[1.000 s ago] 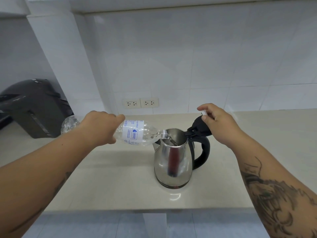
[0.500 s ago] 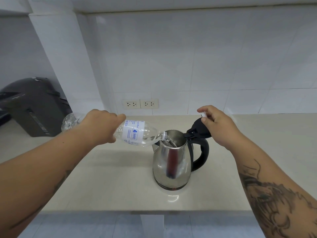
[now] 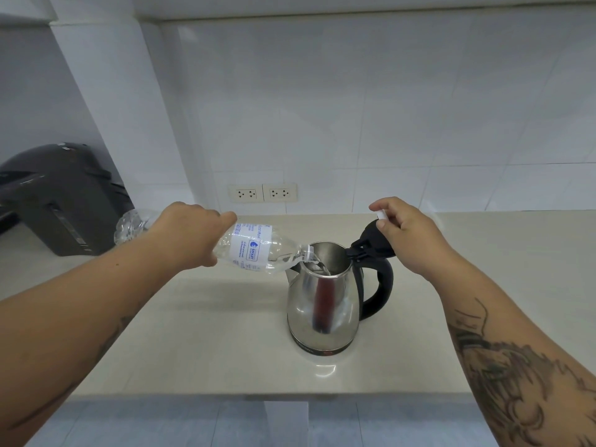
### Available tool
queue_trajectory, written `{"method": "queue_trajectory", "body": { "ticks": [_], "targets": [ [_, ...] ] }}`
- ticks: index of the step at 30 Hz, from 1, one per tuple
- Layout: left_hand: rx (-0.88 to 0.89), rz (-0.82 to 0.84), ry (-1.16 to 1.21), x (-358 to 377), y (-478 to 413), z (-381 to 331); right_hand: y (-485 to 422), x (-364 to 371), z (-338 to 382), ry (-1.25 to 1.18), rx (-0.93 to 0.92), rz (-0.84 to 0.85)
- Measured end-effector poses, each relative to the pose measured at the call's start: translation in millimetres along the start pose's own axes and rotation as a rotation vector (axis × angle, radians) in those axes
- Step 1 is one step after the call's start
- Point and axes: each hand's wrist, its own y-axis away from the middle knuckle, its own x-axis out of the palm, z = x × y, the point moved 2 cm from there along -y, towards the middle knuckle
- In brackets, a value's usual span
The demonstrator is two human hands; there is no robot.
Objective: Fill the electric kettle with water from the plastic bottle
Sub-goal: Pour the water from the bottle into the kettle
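A steel electric kettle (image 3: 322, 304) with a black handle stands on the beige counter (image 3: 209, 333). Its black lid (image 3: 371, 241) is tipped up and back. My right hand (image 3: 409, 237) rests on the lid, with a small white cap pinched between its fingers. My left hand (image 3: 190, 237) grips a clear plastic bottle (image 3: 258, 251) with a white and blue label. The bottle lies almost level, its mouth over the kettle's opening, and a thin stream of water runs into the kettle.
A dark grey appliance (image 3: 54, 201) stands at the back left of the counter. Two wall sockets (image 3: 263, 192) sit in the white tiled wall behind the kettle. The counter's front edge runs below the kettle, with grey floor tiles under it.
Both hands and the kettle keep their positions and the water keeps running. Only the view has shifted slightly.
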Motion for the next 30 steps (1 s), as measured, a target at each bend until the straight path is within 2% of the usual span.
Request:
{"method": "queue_trajectory", "body": {
  "ticks": [30],
  "targets": [
    [0.016,0.031,-0.019,-8.8,-1.0,-1.6,-0.5,-0.7,-0.4,0.017,0.003,0.009]
  ]
}}
